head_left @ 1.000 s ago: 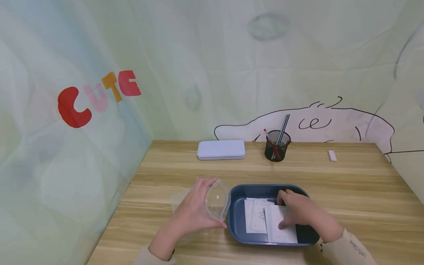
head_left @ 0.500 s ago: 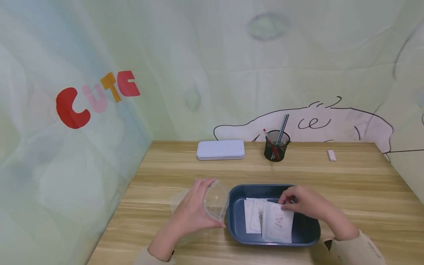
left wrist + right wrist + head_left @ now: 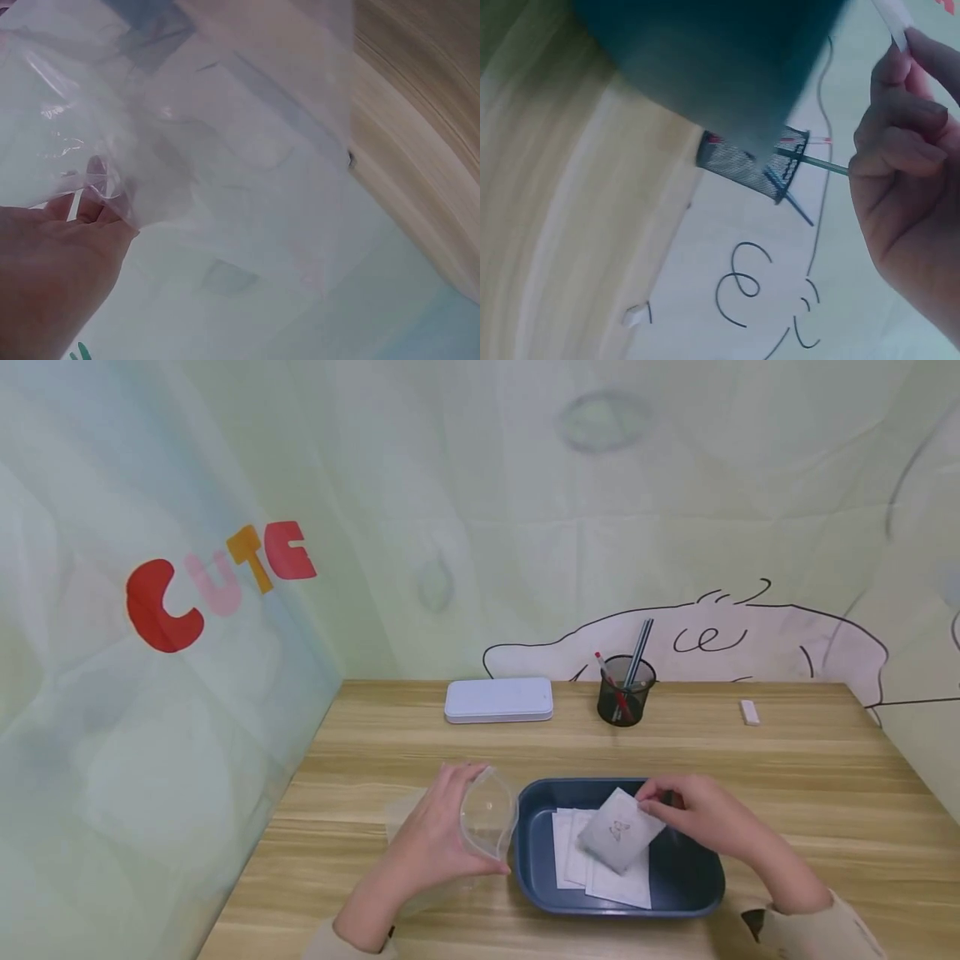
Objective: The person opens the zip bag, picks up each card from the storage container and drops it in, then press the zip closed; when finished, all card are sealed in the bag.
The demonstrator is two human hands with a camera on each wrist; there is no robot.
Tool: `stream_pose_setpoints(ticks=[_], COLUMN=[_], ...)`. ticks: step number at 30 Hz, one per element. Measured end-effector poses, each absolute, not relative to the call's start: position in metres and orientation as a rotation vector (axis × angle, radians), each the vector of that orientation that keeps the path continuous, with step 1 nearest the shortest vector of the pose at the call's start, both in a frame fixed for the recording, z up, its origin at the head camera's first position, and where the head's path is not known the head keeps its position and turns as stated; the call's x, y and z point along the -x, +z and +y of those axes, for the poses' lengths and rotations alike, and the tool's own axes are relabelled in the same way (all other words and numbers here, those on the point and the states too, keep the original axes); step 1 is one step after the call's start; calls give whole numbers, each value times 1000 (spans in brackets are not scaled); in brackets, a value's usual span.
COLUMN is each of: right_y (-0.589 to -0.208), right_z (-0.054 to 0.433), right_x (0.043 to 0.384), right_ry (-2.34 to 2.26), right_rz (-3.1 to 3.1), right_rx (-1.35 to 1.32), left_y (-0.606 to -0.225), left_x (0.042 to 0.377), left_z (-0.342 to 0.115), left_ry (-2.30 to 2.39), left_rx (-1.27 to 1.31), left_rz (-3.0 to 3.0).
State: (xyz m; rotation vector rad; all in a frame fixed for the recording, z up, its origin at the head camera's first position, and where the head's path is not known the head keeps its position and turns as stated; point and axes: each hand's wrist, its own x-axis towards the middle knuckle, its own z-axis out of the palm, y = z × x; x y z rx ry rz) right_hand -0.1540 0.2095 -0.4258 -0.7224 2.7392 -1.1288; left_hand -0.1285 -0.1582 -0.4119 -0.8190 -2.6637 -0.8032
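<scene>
My left hand (image 3: pixel 438 839) grips a clear plastic bag (image 3: pixel 486 817) at the tray's left side, fingers and thumb spread round its mouth, which gapes toward the tray. In the left wrist view the translucent bag (image 3: pixel 247 180) hangs out past the fingers. Over the dark blue tray (image 3: pixel 693 889), my right hand (image 3: pixel 701 814) pinches a small square white packet (image 3: pixel 618 837) with a printed mark by one corner, between thumb and index finger. The right wrist view shows only that packet's edge (image 3: pixel 891 21). Beneath it, several similar white packets (image 3: pixel 621 887) lie overlapping in the tray.
Along the back of the table stand a pale flat case (image 3: pixel 498 700), a black mesh pen cup (image 3: pixel 624 702) with pens, and a white eraser-like block (image 3: pixel 749 712). A printed fabric backdrop (image 3: pixel 450 527) rises behind and at the left.
My right hand has gone from reaching onto the packets to pinching one by its corner and lifting it, turned diagonal, up and left. My left hand and the bag have stayed nearly still.
</scene>
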Motion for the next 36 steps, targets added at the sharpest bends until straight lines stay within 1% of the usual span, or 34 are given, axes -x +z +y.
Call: stream_pose_setpoints(ticks=[10, 16, 24, 36], right_y=[-391, -374, -364, -367], right_z=[194, 176, 148, 126], right_x=[137, 124, 110, 116], right_ry=[-1249, -1481, -1796, -1785], right_rz=[2996, 3013, 2873, 2787], right_rx=[468, 351, 388, 389], left_y=[-404, -400, -395, -392], left_x=[128, 130, 131, 126], left_z=[-154, -150, -142, -136], left_ry=[-644, -542, -529, -494], left_rx=[771, 779, 789, 817], left_rz=[-2668, -2658, -2666, -2587])
